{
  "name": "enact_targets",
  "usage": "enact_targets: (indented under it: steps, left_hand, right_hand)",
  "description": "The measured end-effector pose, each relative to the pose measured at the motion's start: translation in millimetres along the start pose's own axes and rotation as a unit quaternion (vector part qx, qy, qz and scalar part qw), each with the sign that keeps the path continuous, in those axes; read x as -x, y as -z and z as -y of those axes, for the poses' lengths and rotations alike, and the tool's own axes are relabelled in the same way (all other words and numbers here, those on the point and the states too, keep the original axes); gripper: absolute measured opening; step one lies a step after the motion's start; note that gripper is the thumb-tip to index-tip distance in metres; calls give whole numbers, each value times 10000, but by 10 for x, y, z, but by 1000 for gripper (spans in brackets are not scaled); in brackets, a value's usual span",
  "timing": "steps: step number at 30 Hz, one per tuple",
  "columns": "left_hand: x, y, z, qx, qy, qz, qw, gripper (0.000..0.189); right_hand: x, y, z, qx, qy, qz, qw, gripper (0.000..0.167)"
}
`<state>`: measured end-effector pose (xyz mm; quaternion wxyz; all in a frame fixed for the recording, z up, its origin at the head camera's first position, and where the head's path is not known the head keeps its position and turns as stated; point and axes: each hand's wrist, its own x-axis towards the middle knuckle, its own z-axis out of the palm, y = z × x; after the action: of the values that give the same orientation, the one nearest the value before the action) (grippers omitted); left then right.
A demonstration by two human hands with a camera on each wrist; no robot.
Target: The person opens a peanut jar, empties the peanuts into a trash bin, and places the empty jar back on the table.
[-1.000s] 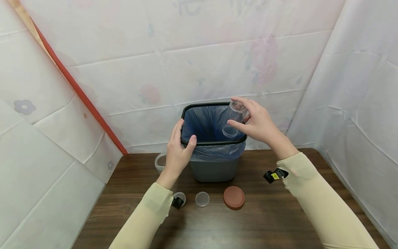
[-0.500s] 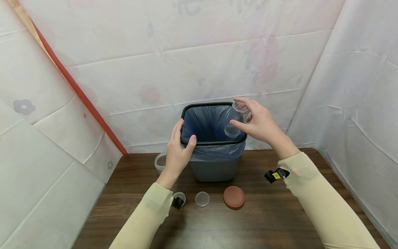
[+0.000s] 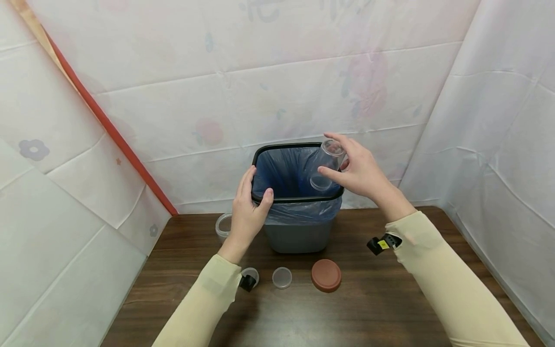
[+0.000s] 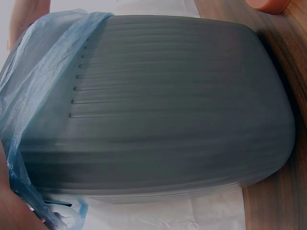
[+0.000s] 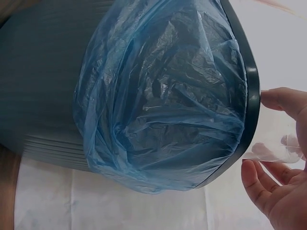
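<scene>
A grey trash bin [image 3: 297, 237] with a black rim stands on the table, lined with a blue plastic bag [image 5: 177, 96] folded over the outside. My right hand [image 3: 360, 168] holds a clear, see-through jar [image 3: 324, 166] between thumb and fingers. The jar is tilted over the right part of the bin's opening, its lower end overlapping the bag in the head view. At the left of the rim, my left hand [image 3: 249, 212] rests with fingers extended along the side and the thumb spread toward the front. In the left wrist view only a piece of that hand shows at the lower left.
Behind my left wrist stands another clear jar [image 3: 224, 225]. In front of the bin lie a small clear lid [image 3: 282, 278], a reddish-brown round lid [image 3: 326, 275], and a pale round piece [image 3: 250, 275] partly hidden by my left sleeve. White printed cloth [image 3: 277, 96] hangs behind and at both sides.
My right hand has shifted slightly right with the jar and come back left, the jar staying tilted over the bin. The left hand and the bin have not moved.
</scene>
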<state>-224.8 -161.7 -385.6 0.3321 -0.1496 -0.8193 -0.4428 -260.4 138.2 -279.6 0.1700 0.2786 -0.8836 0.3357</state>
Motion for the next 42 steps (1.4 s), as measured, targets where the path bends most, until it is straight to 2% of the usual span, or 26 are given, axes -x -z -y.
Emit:
enact_targets:
  steps: [10, 18, 23, 29, 37, 42]
  left_hand:
    - [-10, -2, -6, -12, -33, -37, 10000, 83]
    - [-5, 5, -24, -17, 13, 5, 10000, 82]
    - [-14, 11, -26, -13, -29, -31, 10000, 83]
    - [-12, 17, -20, -28, 26, -6, 10000, 83]
    - [-16, 26, 5, 14, -48, -60, 10000, 83]
    - [-17, 41, 12, 0, -61, -61, 10000, 83]
  right_hand:
    - [12, 29, 21, -228, 53, -102, 9997, 80]
    - [77, 45, 16, -927, -212, -335, 9949, 70]
    - [142, 78, 38, -1074, -222, -556, 9924, 65]
    - [203, 109, 43, -1547, -143, -1094, 9818, 61]
    - [286, 151, 35, -1707, -64, -2092, 9628, 66]
    - [355, 163, 5, -1876, -115, -2352, 9536, 64]
